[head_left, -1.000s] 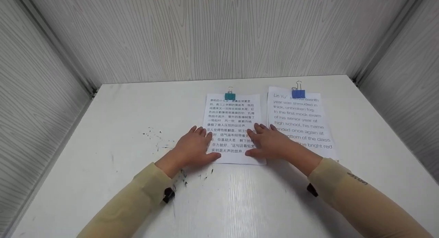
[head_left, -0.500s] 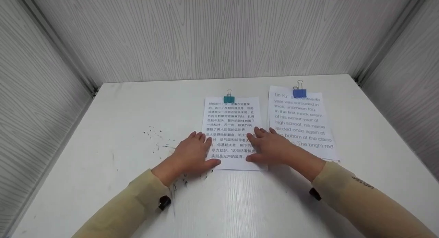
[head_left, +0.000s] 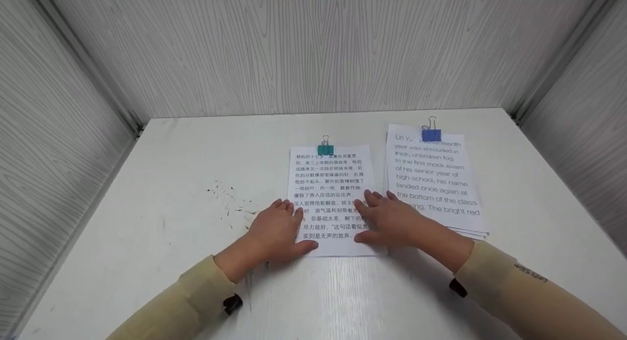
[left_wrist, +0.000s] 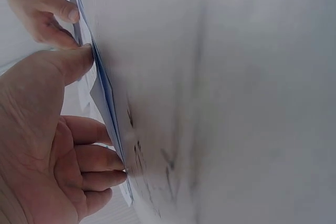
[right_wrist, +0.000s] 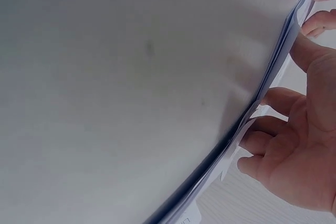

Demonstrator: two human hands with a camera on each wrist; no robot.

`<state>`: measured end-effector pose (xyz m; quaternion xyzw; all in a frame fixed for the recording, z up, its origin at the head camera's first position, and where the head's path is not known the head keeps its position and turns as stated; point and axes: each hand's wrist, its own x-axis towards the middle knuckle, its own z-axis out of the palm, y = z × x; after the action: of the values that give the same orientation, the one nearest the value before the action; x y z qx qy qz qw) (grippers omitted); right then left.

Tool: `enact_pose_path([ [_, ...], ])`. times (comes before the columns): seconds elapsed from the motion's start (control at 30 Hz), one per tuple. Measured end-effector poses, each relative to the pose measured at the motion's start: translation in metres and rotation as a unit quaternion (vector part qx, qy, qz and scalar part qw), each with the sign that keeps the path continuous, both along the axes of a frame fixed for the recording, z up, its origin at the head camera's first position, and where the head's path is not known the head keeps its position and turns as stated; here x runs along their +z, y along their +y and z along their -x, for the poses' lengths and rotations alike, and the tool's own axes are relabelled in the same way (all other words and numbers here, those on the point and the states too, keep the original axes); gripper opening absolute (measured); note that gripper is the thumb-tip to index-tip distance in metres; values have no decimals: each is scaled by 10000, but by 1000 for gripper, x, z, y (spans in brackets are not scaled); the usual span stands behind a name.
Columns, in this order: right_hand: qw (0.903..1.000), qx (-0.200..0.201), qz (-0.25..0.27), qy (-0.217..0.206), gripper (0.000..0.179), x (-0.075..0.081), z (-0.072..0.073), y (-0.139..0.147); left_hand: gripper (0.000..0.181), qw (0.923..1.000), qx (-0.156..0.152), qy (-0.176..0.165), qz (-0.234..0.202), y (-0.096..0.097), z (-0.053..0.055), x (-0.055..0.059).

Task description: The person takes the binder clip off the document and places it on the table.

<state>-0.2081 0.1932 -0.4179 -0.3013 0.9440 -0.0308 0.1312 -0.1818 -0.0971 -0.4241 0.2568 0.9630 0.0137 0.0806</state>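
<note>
A stack of paper with printed Chinese characters [head_left: 328, 183] lies flat on the table, a green binder clip [head_left: 325, 150] on its far edge. At its left side rests my left hand [head_left: 277, 230], thumb on the lower left corner and fingertips along the edge. My right hand [head_left: 392, 220] touches the opposite side, its thumb on the lower right part. In the left wrist view, the left hand [left_wrist: 47, 135] has loosely bent fingers against the sheets. The right wrist view shows the right hand [right_wrist: 310, 129] likewise touching the sheet edges.
To the right lies a second paper stack with English text [head_left: 431, 176], held by a blue binder clip [head_left: 431, 134]; its lower left part is behind my right hand. Dark marks [head_left: 228, 203] spot the white table [head_left: 196, 154]. Wood-grain panels [head_left: 313, 51] enclose the back and sides.
The green-clipped stack has slid toward me, with both hands moving along it. The blue-clipped stack has stayed nearly in place, and more of its lower text shows.
</note>
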Motion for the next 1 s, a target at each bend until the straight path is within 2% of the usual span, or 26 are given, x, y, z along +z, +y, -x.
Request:
enact_pose_path([
  [0.3,9999,97,-16,126,86,-3,-12,-1,92,9999,-17,55,-85,-1,-13,-3],
  [0.63,9998,104,-27,145,89,-2,-26,-3,95,9998,62,56,-168,-1,-29,-1],
  [1.0,9999,97,-106,42,89,-1,-38,-8,95,9996,181,-94,-169,0,-44,0],
])
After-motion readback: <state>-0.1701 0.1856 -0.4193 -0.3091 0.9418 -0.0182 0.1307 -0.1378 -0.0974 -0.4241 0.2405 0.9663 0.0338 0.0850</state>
